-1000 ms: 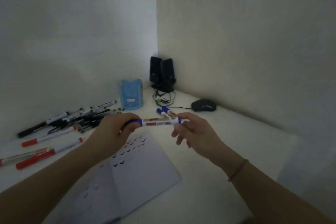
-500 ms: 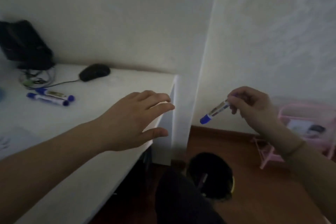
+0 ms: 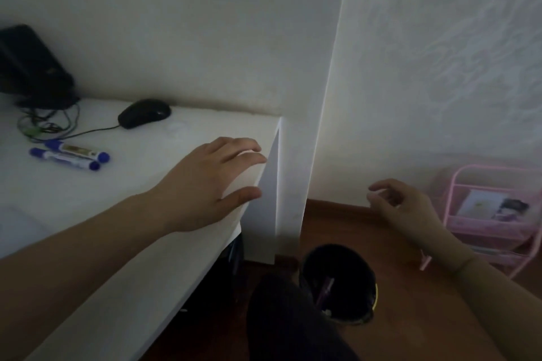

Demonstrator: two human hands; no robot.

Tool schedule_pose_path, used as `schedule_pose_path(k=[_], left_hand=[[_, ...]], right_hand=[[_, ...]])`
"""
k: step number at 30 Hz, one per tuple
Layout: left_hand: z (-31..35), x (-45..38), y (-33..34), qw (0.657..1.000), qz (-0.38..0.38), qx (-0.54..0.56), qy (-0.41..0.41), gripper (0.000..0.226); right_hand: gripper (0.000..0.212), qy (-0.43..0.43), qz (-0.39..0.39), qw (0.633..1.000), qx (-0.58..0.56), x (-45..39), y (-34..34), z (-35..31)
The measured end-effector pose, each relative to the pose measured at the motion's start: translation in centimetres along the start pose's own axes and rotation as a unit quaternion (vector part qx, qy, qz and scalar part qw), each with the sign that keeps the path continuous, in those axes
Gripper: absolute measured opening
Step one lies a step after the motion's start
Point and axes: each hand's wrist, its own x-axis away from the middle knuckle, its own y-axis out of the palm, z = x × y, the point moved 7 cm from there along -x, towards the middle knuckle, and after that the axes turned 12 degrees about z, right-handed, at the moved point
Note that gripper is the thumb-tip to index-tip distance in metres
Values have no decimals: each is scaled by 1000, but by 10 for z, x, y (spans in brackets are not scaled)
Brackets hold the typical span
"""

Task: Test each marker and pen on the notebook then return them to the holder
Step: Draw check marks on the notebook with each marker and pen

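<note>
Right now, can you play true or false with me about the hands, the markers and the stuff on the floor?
1. Two blue-capped markers lie side by side on the desk. True.
2. The right hand holds a marker. False: it is empty, fingers loosely curled, above the floor.
3. The left hand rests near the desk's corner. True.
4. The mouse sits on the floor. False: it is on the desk by the wall.
5. A dark bin stands on the floor beside the desk. True.

Home room: desk [image 3: 176, 243], pink trolley [image 3: 495, 223]
</note>
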Motion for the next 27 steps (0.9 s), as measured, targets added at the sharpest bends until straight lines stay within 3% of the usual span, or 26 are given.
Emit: schedule_pose_path(k=[6, 11, 16, 19, 21, 24, 27], left_hand=[[-65, 51, -46, 985, 83, 3, -153, 52], [-124, 155, -97, 940, 107, -91, -311, 57], [-163, 280, -133, 862, 113, -153, -471, 59], [-175, 330, -161, 820, 111, -229, -513, 57], [-181, 361, -190, 764, 116, -272, -573, 49], [-186, 406, -219, 673, 114, -276, -676, 43], [-189, 435, -225, 653, 50, -247, -715, 49]], right_hand=[[6, -22, 1, 996, -90, -18, 19, -72], [9, -82, -2, 977, -197, -12, 60, -181], [11, -220, -118, 931, -267, 31, 134, -321], [9, -337, -225, 882, -241, 72, 193, -400], [16, -416, -287, 844, -181, 103, 233, -440], [21, -476, -293, 820, -125, 137, 279, -475], [19, -470, -274, 827, -140, 149, 301, -478]])
